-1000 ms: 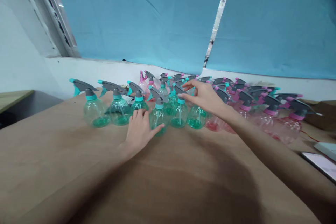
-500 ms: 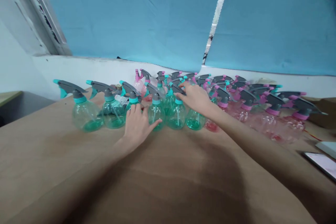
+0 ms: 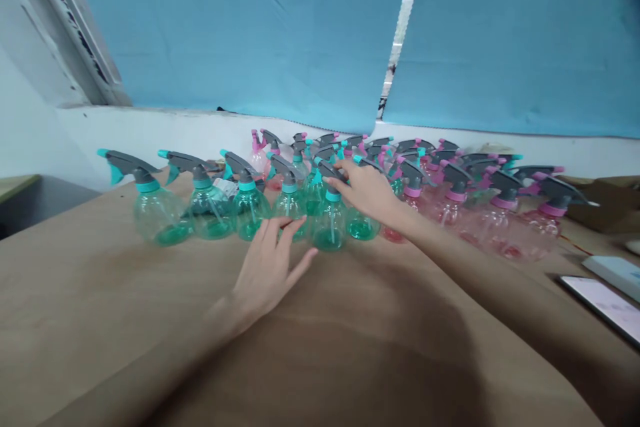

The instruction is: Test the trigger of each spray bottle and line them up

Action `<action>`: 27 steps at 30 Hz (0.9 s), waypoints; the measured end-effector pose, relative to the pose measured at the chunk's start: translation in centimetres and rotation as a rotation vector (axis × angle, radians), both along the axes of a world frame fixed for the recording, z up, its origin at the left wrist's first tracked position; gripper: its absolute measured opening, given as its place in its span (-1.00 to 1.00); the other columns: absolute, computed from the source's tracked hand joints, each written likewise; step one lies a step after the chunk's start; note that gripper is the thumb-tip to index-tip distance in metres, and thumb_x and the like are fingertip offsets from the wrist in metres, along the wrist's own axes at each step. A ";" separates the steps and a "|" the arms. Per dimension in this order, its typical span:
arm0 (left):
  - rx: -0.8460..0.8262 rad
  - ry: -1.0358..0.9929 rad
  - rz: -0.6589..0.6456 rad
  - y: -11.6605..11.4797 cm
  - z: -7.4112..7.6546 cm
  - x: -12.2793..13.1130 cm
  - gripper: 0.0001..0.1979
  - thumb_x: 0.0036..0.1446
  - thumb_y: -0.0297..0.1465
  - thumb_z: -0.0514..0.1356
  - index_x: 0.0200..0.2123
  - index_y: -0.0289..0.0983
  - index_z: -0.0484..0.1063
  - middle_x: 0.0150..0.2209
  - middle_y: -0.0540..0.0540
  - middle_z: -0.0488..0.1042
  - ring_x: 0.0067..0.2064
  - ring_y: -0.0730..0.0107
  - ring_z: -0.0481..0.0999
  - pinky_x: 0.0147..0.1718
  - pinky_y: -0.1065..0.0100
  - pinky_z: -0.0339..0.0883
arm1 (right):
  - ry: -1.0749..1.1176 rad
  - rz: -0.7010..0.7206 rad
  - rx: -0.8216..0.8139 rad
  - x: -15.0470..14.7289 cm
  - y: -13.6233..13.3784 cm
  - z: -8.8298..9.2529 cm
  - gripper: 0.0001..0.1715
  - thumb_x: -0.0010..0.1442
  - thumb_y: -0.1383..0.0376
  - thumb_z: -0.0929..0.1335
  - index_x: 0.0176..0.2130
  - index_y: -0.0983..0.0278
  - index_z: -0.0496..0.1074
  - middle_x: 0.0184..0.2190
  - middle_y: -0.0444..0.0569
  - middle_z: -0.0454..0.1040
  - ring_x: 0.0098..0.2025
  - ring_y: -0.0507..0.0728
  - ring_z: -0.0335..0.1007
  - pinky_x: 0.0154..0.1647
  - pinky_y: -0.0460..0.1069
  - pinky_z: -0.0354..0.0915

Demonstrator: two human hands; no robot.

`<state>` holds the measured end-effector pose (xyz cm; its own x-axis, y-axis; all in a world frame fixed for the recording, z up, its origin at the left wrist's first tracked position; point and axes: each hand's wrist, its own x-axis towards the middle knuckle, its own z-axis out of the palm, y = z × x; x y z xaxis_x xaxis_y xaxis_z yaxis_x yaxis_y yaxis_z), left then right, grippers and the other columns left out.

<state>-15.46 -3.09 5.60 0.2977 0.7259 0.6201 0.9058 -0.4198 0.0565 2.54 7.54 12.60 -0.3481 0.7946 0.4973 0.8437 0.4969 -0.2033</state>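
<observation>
Clear green spray bottles with grey and teal trigger heads stand upright in a front row on the table. My right hand (image 3: 367, 192) is closed on the grey head of one green spray bottle (image 3: 329, 227), thumb on the near side and fingers behind it. That bottle stands slightly nearer me than its neighbours. My left hand (image 3: 267, 263) is open, fingers apart and holding nothing, just in front of another green bottle (image 3: 289, 203). Its fingertips overlap that bottle's lower part in view; whether they touch it I cannot tell.
Pink spray bottles (image 3: 450, 213) stand in a group on the right, with more mixed bottles behind. A phone (image 3: 603, 303) and a white box-like object (image 3: 615, 273) lie at the right of the wooden table (image 3: 320, 360). A blue sheet (image 3: 250, 33) covers the back.
My left hand has drawn back toward me from the bottles, fingers now apart. My right hand has brought its green spray bottle slightly nearer me. The whole view has shifted a little.
</observation>
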 end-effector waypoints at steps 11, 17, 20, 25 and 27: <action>-0.455 -0.459 -0.159 -1.7 -2.8 5.6 -0.27 0.04 -0.12 0.19 0.19 -0.16 -0.07 0.16 -0.15 0.13 0.17 0.10 0.12 0.08 0.09 0.06 | 0.111 0.220 -0.045 5.2 -7.0 0.0 -0.60 0.19 0.02 0.19 -0.18 0.23 0.35 -0.52 -0.14 0.43 -0.53 0.05 0.30 -0.53 -0.06 0.09; -0.549 -0.518 -0.290 -2.9 -3.2 8.6 -0.28 0.03 -0.20 0.23 0.19 -0.14 -0.05 0.14 -0.14 0.20 0.14 0.07 0.18 0.05 0.03 0.09 | 0.359 0.407 -0.210 9.1 -8.6 -1.6 -0.54 0.03 0.02 0.35 -0.13 0.21 0.29 -0.30 -0.12 0.44 -0.32 0.06 0.34 -0.36 -0.05 0.23; -0.612 -0.499 -0.324 -3.1 -3.1 10.1 -0.25 0.00 -0.22 0.25 0.19 -0.15 -0.05 0.13 -0.16 0.20 0.13 0.04 0.20 0.03 0.00 0.11 | 0.472 0.467 -0.294 10.8 -8.9 -2.9 -0.46 -0.04 0.13 0.42 -0.08 0.20 0.24 -0.21 -0.10 0.40 -0.21 0.08 0.33 -0.23 -0.03 0.26; -0.668 -0.481 -0.376 -2.7 -3.2 12.6 -0.24 -0.04 -0.20 0.29 0.16 -0.16 -0.02 0.11 -0.17 0.23 0.12 0.05 0.22 0.01 0.03 0.14 | 0.670 0.411 -0.351 12.3 -9.1 -4.7 -0.32 -0.06 0.13 0.43 0.01 0.12 0.14 -0.16 -0.08 0.36 -0.22 0.10 0.33 -0.27 0.00 0.28; -0.659 -0.477 -0.405 -2.3 -3.3 13.6 -0.23 -0.06 -0.18 0.30 0.15 -0.16 -0.01 0.11 -0.16 0.22 0.12 0.05 0.21 0.02 0.03 0.13 | 0.705 0.413 -0.326 12.7 -8.8 -5.1 -0.37 -0.03 0.13 0.42 -0.01 0.12 0.14 -0.16 -0.08 0.34 -0.23 0.10 0.33 -0.27 0.02 0.27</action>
<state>-1.91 -5.40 2.27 0.4253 0.8729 0.2390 0.5147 -0.4505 0.7294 15.19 -1.24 7.52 -0.3360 0.8131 0.4754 0.2338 0.5610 -0.7941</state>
